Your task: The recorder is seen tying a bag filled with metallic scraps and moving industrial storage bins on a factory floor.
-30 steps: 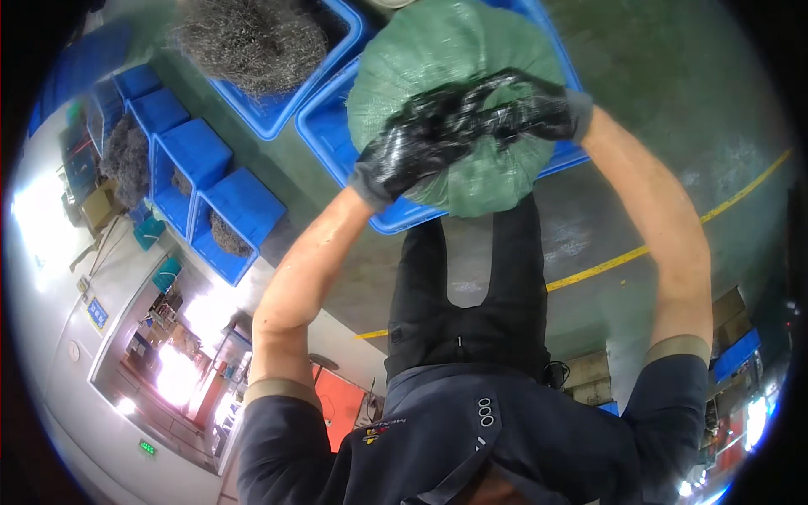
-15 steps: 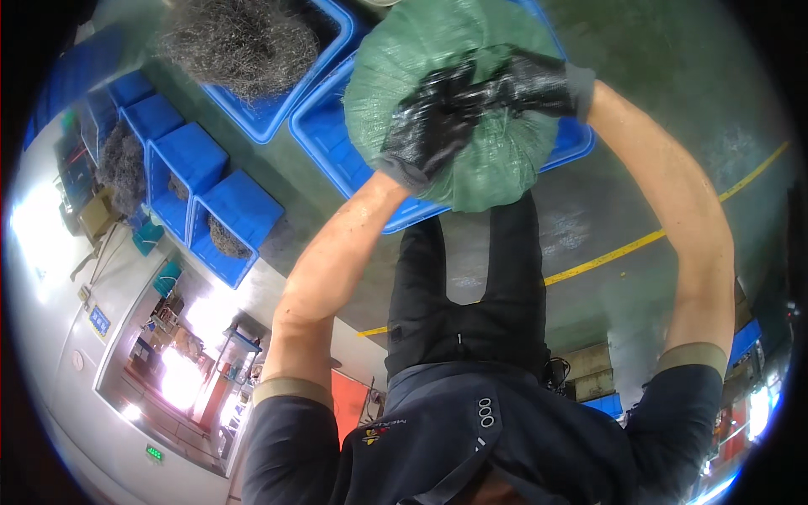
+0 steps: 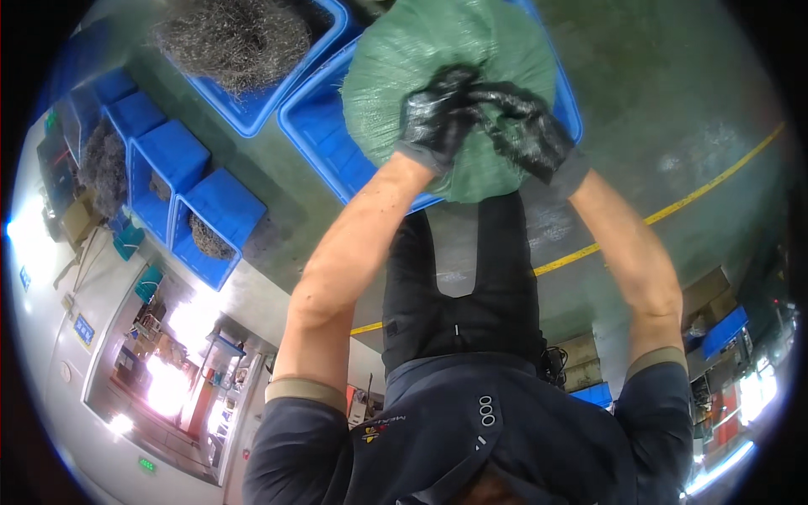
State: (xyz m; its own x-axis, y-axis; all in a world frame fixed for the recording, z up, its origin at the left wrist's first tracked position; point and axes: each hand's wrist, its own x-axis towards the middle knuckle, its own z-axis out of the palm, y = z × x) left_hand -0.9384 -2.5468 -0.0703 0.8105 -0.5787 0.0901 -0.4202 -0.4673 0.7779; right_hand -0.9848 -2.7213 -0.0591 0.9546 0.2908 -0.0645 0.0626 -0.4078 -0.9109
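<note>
A bulging green woven sack point(image 3: 379, 76) rests in a blue plastic bin point(image 3: 316, 126) in front of my legs, its cloth drawn into folds toward the middle. My left hand point(image 3: 442, 118), in a black coated glove with a grey cuff, is closed around the gathered neck of the sack. Close against it, my right hand point(image 3: 534, 135), gloved the same way, has its fingers curled toward the left fist. What lies between the right fingers is hidden by the dark gloves.
Beside the sack's bin, another blue bin point(image 3: 252, 126) holds a heap of tangled metal shavings point(image 3: 240, 42). Several blue bins point(image 3: 219, 219) stand at the left, some with shavings. A yellow floor line point(image 3: 715, 189) runs behind my legs.
My right hand has swung down and nearer to me, its wrist now at the sack's near right side. My left hand stays at the gathered neck, its forearm steeper.
</note>
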